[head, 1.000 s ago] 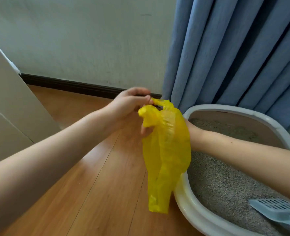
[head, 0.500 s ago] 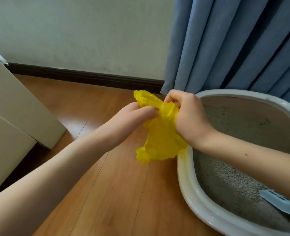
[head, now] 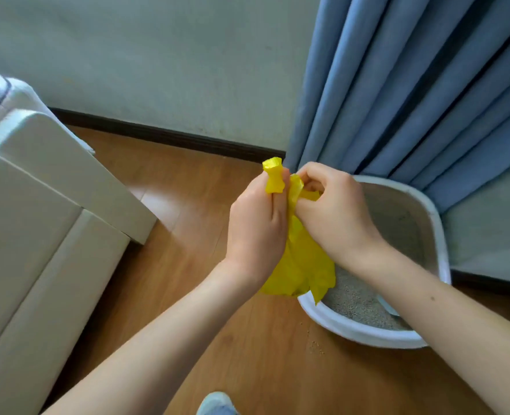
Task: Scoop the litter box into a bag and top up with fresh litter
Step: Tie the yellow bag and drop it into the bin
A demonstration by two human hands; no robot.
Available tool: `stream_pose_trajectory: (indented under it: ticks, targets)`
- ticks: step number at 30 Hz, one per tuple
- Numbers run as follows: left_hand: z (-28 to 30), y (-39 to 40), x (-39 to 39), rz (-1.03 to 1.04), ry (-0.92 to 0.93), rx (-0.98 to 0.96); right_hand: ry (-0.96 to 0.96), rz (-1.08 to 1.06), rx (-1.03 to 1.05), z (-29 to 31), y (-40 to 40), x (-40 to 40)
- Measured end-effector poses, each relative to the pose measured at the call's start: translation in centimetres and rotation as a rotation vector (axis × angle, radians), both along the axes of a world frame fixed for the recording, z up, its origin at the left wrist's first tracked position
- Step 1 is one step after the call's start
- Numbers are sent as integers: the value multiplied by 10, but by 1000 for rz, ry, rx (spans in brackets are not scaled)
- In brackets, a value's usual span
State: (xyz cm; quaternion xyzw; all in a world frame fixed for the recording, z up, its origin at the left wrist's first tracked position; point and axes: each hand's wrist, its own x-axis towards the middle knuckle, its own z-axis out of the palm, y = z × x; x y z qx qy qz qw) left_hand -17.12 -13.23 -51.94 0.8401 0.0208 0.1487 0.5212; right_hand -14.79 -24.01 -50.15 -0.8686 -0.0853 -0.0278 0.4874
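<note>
- Our left hand (head: 256, 223) grips one bunched handle of the yellow bag (head: 303, 265), its tip poking up above the fingers.
- Our right hand (head: 334, 214) pinches the bag's other handle, close beside the left.
- The bag hangs crumpled over the 9 o'clock rim of the litter box (head: 367, 335).
- Grey litter (head: 355, 304) fills the box on the wooden floor (head: 188, 235).

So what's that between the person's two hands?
In the head view, a crumpled yellow plastic bag lies between them. The left hand and right hand each grip its top, and the rest hangs over the litter box rim.
</note>
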Motion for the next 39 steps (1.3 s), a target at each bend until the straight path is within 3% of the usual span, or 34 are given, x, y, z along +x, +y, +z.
stream_pose_trajectory:
  ticks: [5,12,20,23,26,28,30,34,37,39]
  targets:
    - [172,-3,-11,-26,-45,53,177,17,86,185,-15,-20]
    - [427,-8,-39,-106,-58,129,180,-7,-23,445,-26,-60]
    - [639,-5,-64,-133,-331,388,299,72,187,659,-38,-82]
    - [676,-6,-71,-237,-317,240,361,110,348,700,-47,-96]
    - [687,-11,-85,-279,-300,95,565,163,776,717,-60,-116]
    - [693,-20,-99,-240,-212,-91,633,248,1042,718,-71,-133]
    - [704,-31,-116,-203,-88,-328,612,365,1143,712,-80,-148]
    - [715,-48,-145,-200,164,-618,403,288,793,695,-88,-171]
    - [713,-57,-160,-209,217,-659,174,138,513,693,-87,-192]
    - [714,-65,-166,-217,213,-684,69,26,484,699,-85,-201]
